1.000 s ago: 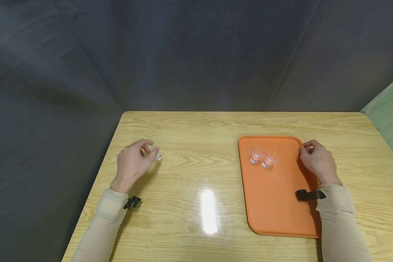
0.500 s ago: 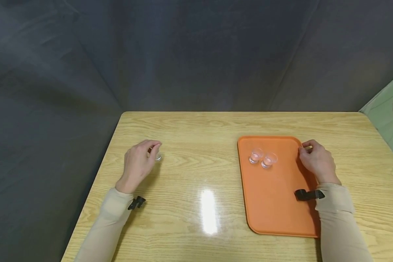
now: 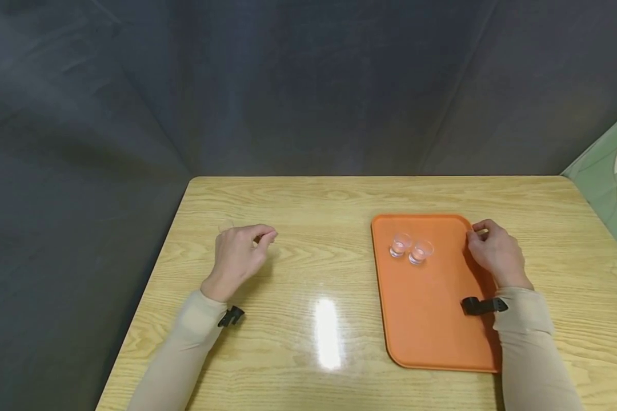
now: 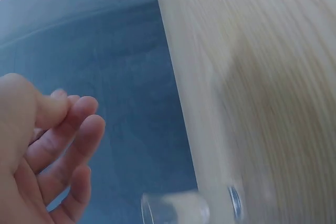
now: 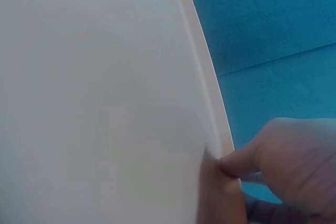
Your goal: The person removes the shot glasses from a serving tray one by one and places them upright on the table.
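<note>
My left hand (image 3: pixel 239 257) is over the left part of the table, thumb and forefinger tips brought together and the other fingers curled. In the left wrist view nothing can be made out between the left hand's fingertips (image 4: pixel 79 106); something very small could be hidden there. Behind this hand stands a small clear glass (image 4: pixel 181 208), mostly covered by the hand in the head view. My right hand (image 3: pixel 499 254) grips the right rim of an orange tray (image 3: pixel 442 319) between thumb and fingers. Two small clear glasses, a left one (image 3: pixel 400 245) and a right one (image 3: pixel 420 252), stand on the tray.
The wooden table (image 3: pixel 313 268) runs between the left hand and the tray. A dark curtain (image 3: pixel 308 91) hangs beyond its back and left edges. Green fabric (image 3: pixel 609 177) shows at the far right.
My left hand's thumb and forefinger have closed together by the lone glass, and the hand has moved right, leaving the glass behind. The right hand stays on the tray rim.
</note>
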`<state>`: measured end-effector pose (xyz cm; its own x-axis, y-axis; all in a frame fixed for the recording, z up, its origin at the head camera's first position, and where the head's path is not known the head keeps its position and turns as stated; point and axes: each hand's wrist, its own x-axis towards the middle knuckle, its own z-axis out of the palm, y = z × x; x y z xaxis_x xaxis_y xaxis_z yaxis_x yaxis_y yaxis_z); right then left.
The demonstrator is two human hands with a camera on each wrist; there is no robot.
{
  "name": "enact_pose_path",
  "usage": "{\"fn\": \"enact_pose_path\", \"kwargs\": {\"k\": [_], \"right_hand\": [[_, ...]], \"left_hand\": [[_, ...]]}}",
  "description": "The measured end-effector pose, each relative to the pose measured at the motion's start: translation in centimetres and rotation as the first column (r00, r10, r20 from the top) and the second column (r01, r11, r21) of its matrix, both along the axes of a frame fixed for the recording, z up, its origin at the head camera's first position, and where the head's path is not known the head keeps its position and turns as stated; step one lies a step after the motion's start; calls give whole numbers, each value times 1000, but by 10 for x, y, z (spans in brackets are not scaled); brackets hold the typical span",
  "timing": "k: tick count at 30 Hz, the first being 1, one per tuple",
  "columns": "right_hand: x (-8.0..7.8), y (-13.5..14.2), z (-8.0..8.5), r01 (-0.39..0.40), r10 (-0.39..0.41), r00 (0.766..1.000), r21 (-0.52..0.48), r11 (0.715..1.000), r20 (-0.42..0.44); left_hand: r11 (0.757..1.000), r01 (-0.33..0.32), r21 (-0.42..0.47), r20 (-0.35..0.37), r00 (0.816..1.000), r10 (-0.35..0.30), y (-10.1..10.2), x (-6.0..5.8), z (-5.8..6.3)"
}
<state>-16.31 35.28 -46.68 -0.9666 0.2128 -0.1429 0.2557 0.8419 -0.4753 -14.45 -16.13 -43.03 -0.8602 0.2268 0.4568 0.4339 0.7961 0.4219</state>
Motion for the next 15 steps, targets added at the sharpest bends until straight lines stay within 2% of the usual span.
{"fn": "enact_pose_path", "kwargs": {"k": [3, 10, 15], "right_hand": [[0, 0, 0, -3, 3, 1000, 1, 1000, -3], [-1, 1, 0, -3, 3, 1000, 2, 1000, -13], [-1, 1, -1, -4, 4, 1000, 2, 1000, -15]], "left_hand": [[1000, 11, 10, 55, 998, -12, 11, -2, 1], [995, 72, 69, 77, 994, -77, 40, -6, 4], [987, 119, 104, 159, 978, -135, 59, -6, 8]]}}
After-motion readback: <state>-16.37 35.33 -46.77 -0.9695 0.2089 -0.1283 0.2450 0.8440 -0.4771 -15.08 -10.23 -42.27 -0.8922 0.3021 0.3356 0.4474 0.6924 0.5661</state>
